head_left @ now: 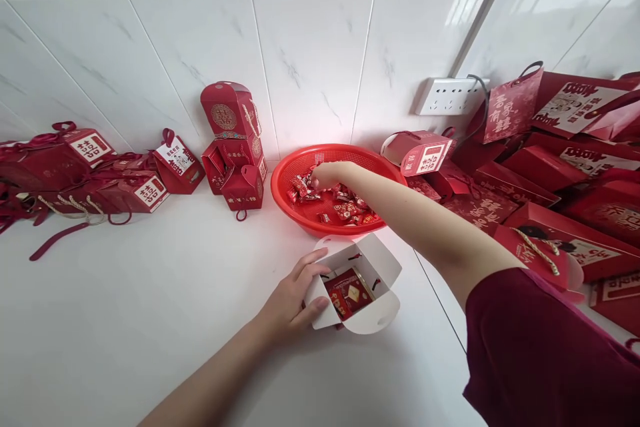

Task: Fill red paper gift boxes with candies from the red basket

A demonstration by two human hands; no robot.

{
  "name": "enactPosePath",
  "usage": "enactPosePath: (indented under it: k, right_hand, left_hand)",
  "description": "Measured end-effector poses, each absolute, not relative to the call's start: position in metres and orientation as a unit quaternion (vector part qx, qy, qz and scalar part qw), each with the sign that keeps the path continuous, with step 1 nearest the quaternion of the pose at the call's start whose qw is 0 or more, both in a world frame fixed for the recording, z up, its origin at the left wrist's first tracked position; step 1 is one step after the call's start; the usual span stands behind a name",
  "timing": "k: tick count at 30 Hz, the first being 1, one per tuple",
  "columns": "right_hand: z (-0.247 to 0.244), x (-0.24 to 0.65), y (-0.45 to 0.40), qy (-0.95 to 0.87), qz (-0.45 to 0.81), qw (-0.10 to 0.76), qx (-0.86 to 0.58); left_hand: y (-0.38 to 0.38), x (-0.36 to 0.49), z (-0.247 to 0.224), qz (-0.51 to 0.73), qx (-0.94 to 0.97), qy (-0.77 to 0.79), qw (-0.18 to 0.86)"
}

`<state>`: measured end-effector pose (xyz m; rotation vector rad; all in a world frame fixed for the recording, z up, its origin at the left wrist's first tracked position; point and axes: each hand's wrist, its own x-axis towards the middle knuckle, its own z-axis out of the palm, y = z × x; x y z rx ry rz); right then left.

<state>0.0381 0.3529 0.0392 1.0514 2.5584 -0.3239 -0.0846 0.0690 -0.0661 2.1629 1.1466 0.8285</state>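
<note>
Standing at the white counter (pixel 150 320), the person works between two red piles: finished gift boxes (pixel 100 173) far out beyond the left fingers, flat red bags (pixel 550 173) outboard of the right forearm. Next in size, the red basket (pixel 300 177) sits straight ahead of both hands, against the tiled wall. The right hand (pixel 326 175) is inside it, fingers curled together over the wrapped candies (pixel 345 208); whether a piece is pinched cannot be told. The open favour box (pixel 373 267) lies directly behind that hand, on the near side of the basket rim, almost touching it. Its long axis runs from near-left to far-right, mouth upward, flaps spread. The left hand (pixel 293 300) clamps the box's left wall, thumb on the inner face, fingers outside. A small red packet (pixel 349 292) lies inside, just right of the left fingertips. The left hand is nearer the box; the right is nearer the candies.
</note>
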Motion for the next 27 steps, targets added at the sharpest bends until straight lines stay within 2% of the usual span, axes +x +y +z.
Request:
enactPosePath:
  k: [5, 12, 21, 27]
  right_hand:
    - [0.024, 0.035, 0.335, 0.914, -0.170, 0.246, 0.275]
    - [0.017, 0.028, 0.305, 0.902, -0.114, 0.325, 0.259]
    - [0.047, 0.058, 0.311, 0.914, -0.051, 0.237, 0.324]
    - [0.039, 0.065, 0.313, 0.906, 0.007, 0.209, 0.368]
  left_hand:
    - [0.068, -0.084, -0.064, 0.301, 0.804, 0.428, 0.281]
    - [0.067, -0.084, -0.062, 0.300, 0.804, 0.431, 0.280]
    - [0.067, -0.084, -0.061, 0.296, 0.801, 0.437, 0.283]
    - [0.067, -0.083, -0.058, 0.288, 0.798, 0.445, 0.285]
